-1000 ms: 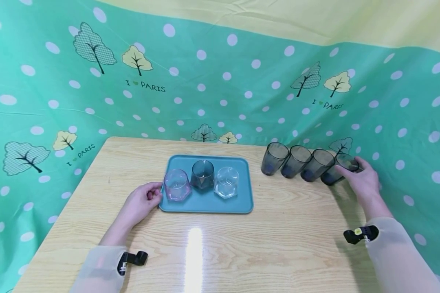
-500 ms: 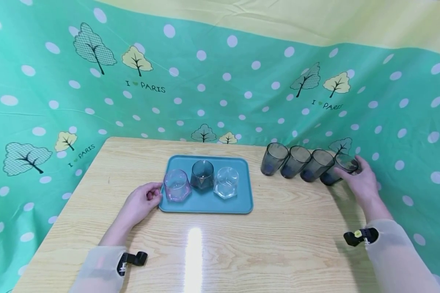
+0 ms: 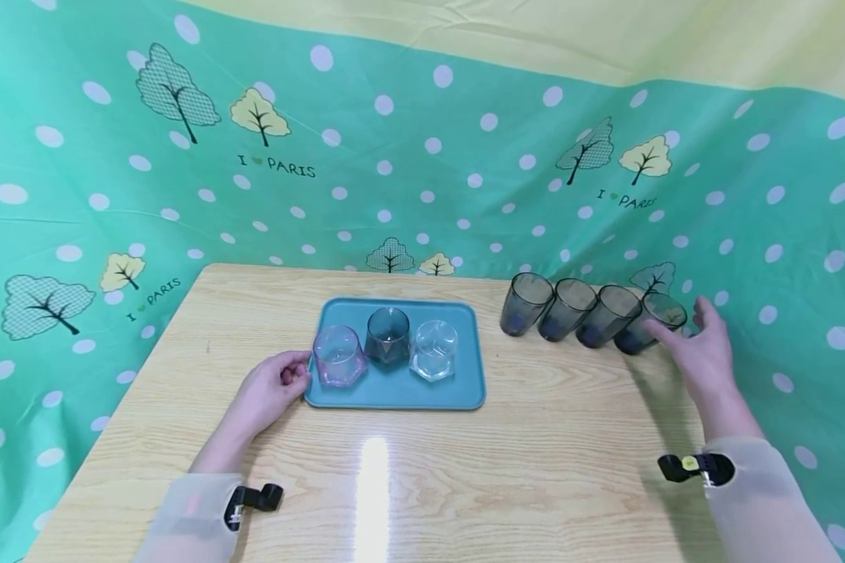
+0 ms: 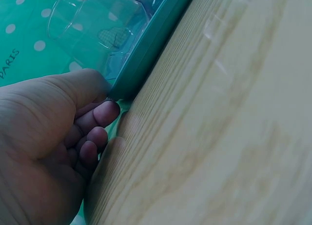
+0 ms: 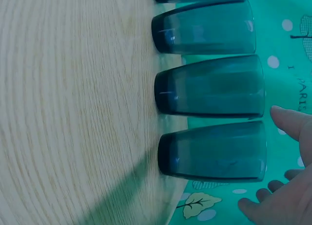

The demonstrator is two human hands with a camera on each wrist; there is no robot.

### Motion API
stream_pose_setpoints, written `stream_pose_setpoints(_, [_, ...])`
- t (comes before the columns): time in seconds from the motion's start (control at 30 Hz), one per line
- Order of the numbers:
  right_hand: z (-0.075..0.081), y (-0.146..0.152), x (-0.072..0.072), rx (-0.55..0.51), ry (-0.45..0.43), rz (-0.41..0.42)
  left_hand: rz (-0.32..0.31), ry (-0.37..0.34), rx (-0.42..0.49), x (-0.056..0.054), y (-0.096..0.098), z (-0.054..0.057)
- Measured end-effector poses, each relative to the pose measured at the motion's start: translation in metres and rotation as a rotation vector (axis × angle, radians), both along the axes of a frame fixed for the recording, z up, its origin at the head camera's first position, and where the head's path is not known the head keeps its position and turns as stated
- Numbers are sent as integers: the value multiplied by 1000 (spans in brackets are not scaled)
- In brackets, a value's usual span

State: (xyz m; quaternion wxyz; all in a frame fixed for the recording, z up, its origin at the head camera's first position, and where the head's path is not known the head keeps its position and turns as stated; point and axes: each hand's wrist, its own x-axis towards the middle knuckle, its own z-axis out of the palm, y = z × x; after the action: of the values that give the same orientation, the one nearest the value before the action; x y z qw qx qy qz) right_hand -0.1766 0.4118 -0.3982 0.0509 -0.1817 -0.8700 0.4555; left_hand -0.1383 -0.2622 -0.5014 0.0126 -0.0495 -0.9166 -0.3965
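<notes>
My left hand [image 3: 276,389] pinches the left edge of a blue tray [image 3: 394,396] between thumb and index finger; its other fingers are curled in the left wrist view. On the tray stand a pinkish glass [image 3: 340,358], a dark grey glass [image 3: 388,338] and a clear glass [image 3: 434,352], all with faceted bases. My right hand [image 3: 704,348] is spread beside the rightmost tall smoky tumbler [image 3: 641,332]. In the right wrist view, its thumb and fingers stand apart from that upright tumbler [image 5: 214,152], with a gap to its rim.
Several matching tumblers stand in a close row at the back right, including a second one [image 3: 607,319], a third [image 3: 566,313] and the leftmost [image 3: 526,306]. A green dotted curtain [image 3: 422,172] hangs behind the wooden table [image 3: 507,469].
My right fingers have opened away from the rightmost tumbler, and the hand has shifted slightly right. The tumblers, the tray and my left hand stay where they were.
</notes>
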Motion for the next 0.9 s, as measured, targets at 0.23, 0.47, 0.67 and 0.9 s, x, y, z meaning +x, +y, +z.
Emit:
stream_pose_setpoints(0.23, [4,-9,5,-37,30,-27,3,-3,-3,1,0,0])
stream_pose_setpoints(0.47, [16,-28,10,-48,79,-24,1,-7,3,1,1,2])
stream_pose_setpoints(0.67, [21,-55,15,-42,150,31,-1,-5,-2,1,0,3])
stream_pose_setpoints(0.9, [22,-86,18,-10,228,74,5,-11,-8,1,0,2])
